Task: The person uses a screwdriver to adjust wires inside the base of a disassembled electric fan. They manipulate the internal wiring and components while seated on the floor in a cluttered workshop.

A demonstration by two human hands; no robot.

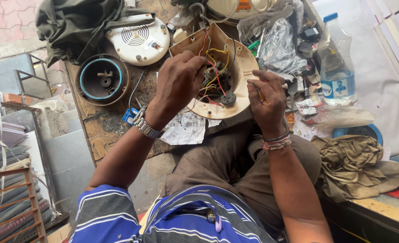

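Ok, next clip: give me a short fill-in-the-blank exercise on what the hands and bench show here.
1. The left hand reaches into an opened appliance base full of coloured ____.
2. The left wrist wears a metal ____.
3. A clear plastic ____ with a blue cap stands at the right of the bench.
4. The right hand rests on the base's ____ side.

Missing words: wires; watch; bottle; right

Left grip (180,78) curled; right grip (267,96) pinched
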